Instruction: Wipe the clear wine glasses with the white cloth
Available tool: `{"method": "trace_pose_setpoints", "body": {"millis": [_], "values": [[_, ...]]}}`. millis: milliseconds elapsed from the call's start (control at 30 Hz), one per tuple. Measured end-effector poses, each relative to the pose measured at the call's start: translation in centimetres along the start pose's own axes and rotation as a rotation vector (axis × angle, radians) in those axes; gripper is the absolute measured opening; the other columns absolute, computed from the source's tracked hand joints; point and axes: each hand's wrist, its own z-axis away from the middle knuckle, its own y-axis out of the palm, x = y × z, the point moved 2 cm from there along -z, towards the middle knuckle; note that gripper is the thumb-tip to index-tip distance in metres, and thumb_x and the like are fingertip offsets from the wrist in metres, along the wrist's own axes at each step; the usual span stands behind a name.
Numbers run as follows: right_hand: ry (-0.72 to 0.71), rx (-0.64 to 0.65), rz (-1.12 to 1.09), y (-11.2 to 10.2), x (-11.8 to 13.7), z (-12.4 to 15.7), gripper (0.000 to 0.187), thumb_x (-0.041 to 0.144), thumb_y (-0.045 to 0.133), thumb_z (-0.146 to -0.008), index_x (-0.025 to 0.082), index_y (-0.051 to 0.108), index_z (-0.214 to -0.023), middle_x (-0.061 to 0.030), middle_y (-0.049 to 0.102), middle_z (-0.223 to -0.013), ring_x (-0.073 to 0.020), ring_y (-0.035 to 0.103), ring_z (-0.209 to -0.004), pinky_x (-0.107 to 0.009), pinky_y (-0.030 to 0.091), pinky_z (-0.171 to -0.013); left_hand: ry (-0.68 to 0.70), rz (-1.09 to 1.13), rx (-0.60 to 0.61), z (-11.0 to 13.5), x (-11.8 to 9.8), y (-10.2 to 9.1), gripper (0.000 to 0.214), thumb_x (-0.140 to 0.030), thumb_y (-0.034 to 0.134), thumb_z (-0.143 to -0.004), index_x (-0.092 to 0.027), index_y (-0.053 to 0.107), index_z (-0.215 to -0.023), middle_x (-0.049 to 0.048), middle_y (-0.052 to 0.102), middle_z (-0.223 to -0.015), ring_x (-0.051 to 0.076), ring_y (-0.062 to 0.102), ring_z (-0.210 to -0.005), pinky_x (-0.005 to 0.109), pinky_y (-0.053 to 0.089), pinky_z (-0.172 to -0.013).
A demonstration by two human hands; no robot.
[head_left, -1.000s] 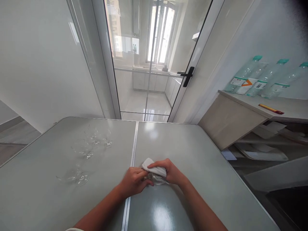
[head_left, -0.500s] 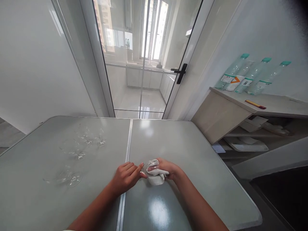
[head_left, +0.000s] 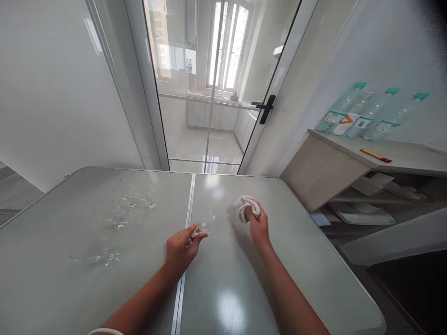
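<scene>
My left hand [head_left: 181, 245] pinches the base of a small clear stemmed glass [head_left: 206, 222] that stands near the middle seam of the grey table [head_left: 244, 288]. My right hand [head_left: 257, 223] is closed around a crumpled white cloth [head_left: 243, 207] a little to the right of the glass and apart from it. Several more clear stemmed glasses [head_left: 118, 209] stand on the left half of the table, with one glass [head_left: 99, 253] nearer to me.
A glass door with a black handle [head_left: 265, 108] stands behind the table. To the right is a wooden shelf unit [head_left: 324, 170] carrying three plastic bottles [head_left: 370, 114] and a red-tipped pen [head_left: 375, 155]. Papers lie on its lower shelf.
My right hand has pulled the cloth off the glass and moved it up and to the right. My left hand now holds the bare glass by its base.
</scene>
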Motion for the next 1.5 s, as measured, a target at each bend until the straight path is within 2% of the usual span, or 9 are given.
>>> {"method": "trace_pose_setpoints", "body": {"millis": [200,400,633,733,867,1000,1233,1333,1500], "values": [[-0.017,0.558,0.029,4.4,1.4,4.6,0.052,0.055,0.053,-0.099,0.023,0.050,-0.139,-0.0029,0.063,-0.090,-0.0173,0.056,-0.077,-0.029,0.047,-0.073,0.002,-0.061,0.048,0.1,-0.3,0.3,0.026,-0.042,0.071,-0.091,-0.017,0.075,-0.099,-0.0007,0.071,-0.063,0.010,0.061,-0.049,0.021,0.044,-0.052],[-0.041,0.771,0.093,3.0,2.6,3.9,0.038,0.042,0.061,-0.096,0.023,0.055,-0.129,0.0002,0.056,-0.087,-0.0143,0.049,-0.073,-0.026,0.042,-0.066,0.147,0.012,0.118,0.4,-1.3,0.2,0.023,-0.035,0.070,-0.093,-0.015,0.073,-0.104,-0.0015,0.071,-0.063,0.011,0.062,-0.051,0.022,0.043,-0.054],[-0.375,0.551,0.385,2.6,1.1,3.7,0.051,0.008,0.055,-0.079,0.024,0.056,-0.127,-0.0032,0.068,-0.089,-0.0220,0.057,-0.085,-0.037,0.046,-0.085,-0.285,0.299,0.339,0.1,-0.9,1.2,0.029,-0.044,0.073,-0.088,-0.016,0.076,-0.092,-0.0035,0.064,-0.058,0.008,0.053,-0.047,0.019,0.041,-0.050],[-0.468,0.398,0.397,2.3,0.6,3.6,0.048,0.007,0.052,-0.079,0.024,0.059,-0.123,-0.0055,0.069,-0.095,-0.0228,0.059,-0.087,-0.039,0.047,-0.086,-0.386,0.441,0.489,-0.2,-1.1,1.3,0.031,-0.042,0.066,-0.092,-0.018,0.075,-0.109,-0.0009,0.070,-0.069,0.011,0.061,-0.058,0.021,0.048,-0.059],[-0.350,0.243,0.251,1.7,0.6,3.2,0.029,0.016,0.056,-0.088,0.024,0.060,-0.115,-0.0022,0.064,-0.089,-0.0170,0.057,-0.074,-0.029,0.048,-0.068,-0.343,0.467,0.614,-0.7,-1.9,1.1,0.027,-0.037,0.060,-0.095,-0.024,0.070,-0.117,0.0033,0.076,-0.099,0.018,0.070,-0.088,0.029,0.052,-0.083],[-0.206,0.053,-0.018,1.5,1.1,3.1,0.016,0.032,0.063,-0.095,0.025,0.058,-0.108,0.0035,0.054,-0.078,-0.0115,0.046,-0.059,-0.024,0.041,-0.055,-0.355,0.438,0.706,-0.8,-2.3,1.0,0.021,-0.041,0.056,-0.097,-0.023,0.065,-0.105,0.0019,0.070,-0.090,0.017,0.065,-0.077,0.029,0.050,-0.078],[0.035,-0.060,-0.472,1.2,1.3,2.1,0.032,0.047,0.070,-0.091,0.029,0.059,-0.116,-0.0001,0.061,-0.093,-0.0147,0.057,-0.075,-0.027,0.050,-0.069,-0.267,0.530,0.767,-0.6,-2.5,1.5,0.020,-0.036,0.043,-0.103,-0.022,0.056,-0.101,0.0039,0.061,-0.098,0.017,0.057,-0.086,0.030,0.046,-0.082],[0.173,0.036,-0.727,1.7,1.2,2.0,0.036,0.055,0.060,-0.095,0.033,0.061,-0.123,-0.0029,0.065,-0.116,-0.0196,0.063,-0.095,-0.038,0.054,-0.087,-0.321,0.548,0.682,-0.4,-1.9,1.7,0.025,-0.038,0.041,-0.104,-0.021,0.052,-0.090,0.0014,0.055,-0.086,0.015,0.052,-0.079,0.027,0.043,-0.075],[0.335,0.460,-0.741,3.9,1.5,3.8,0.076,0.078,0.022,-0.096,0.025,0.063,-0.133,-0.0124,0.064,-0.131,-0.0308,0.062,-0.112,-0.054,0.051,-0.095,-0.543,0.735,0.699,0.5,-1.3,2.4,0.039,-0.053,0.044,-0.101,-0.020,0.050,-0.082,-0.0053,0.045,-0.066,0.011,0.050,-0.051,0.023,0.039,-0.053]]}}
